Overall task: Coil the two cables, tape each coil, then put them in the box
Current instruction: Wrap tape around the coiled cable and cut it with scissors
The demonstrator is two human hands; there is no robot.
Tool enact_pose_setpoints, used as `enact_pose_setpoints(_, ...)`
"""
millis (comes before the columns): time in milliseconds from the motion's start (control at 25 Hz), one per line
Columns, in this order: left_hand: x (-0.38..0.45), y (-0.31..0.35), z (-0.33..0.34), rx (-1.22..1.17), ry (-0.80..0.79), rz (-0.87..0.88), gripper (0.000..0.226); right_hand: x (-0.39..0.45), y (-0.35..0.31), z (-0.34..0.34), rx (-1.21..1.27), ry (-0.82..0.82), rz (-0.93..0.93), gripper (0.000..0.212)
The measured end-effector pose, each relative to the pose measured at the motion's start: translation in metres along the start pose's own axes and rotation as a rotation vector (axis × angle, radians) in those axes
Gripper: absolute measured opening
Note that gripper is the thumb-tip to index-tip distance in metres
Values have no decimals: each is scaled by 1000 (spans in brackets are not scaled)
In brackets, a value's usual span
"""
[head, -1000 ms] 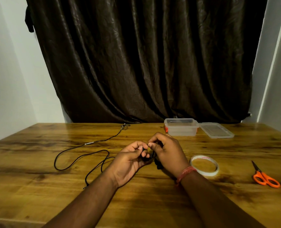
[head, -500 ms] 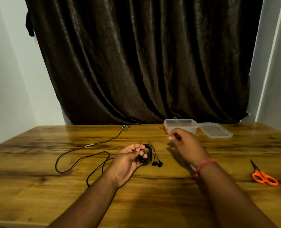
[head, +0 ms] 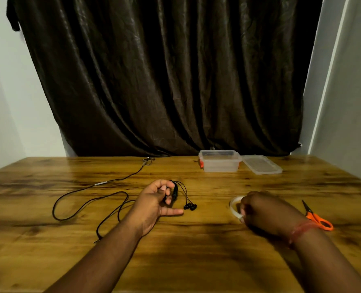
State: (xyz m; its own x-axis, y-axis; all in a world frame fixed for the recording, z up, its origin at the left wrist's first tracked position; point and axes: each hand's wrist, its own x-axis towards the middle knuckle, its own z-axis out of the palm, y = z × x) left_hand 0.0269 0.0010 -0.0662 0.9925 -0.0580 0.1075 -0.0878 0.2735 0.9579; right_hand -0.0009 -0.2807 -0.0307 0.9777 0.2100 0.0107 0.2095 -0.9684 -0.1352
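Observation:
My left hand (head: 154,203) pinches a small coil of black earphone cable (head: 174,192) at the table's middle; its two earbuds (head: 190,206) dangle onto the wood. A second black cable (head: 86,203) lies uncoiled in loose loops to the left, its plug near the front. My right hand (head: 262,210) rests over a roll of clear tape (head: 234,206) on the right, fingers curled around its rim. A clear plastic box (head: 219,163) stands open at the back, with its lid (head: 262,164) lying beside it.
Orange-handled scissors (head: 317,216) lie just right of my right wrist. A dark curtain hangs behind the wooden table (head: 196,250), with white walls on both sides.
My right hand let go of the coil, rose toward the box, then dropped to the right onto the tape roll. My left hand kept hold of the coil.

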Motion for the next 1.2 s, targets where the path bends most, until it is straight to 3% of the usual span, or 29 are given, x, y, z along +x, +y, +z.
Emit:
enact_pose_setpoints(320,4,-2,-1,39,173,17,25,51,-66,4,409,256,-242,8)
enact_pose_setpoints(480,6,-9,-1,304,255,99,12,56,-80,29,468,408,-323,4)
enact_pose_setpoints(720,0,-11,1,529,172,195,23,51,-74,37,388,443,-425,4)
enact_pose_setpoints(920,-8,-5,8,712,160,320,10,49,-75,35,360,412,-433,4)
enact_pose_setpoints(1200,-16,2,11,705,142,249,7,48,-73,33,382,380,-422,5)
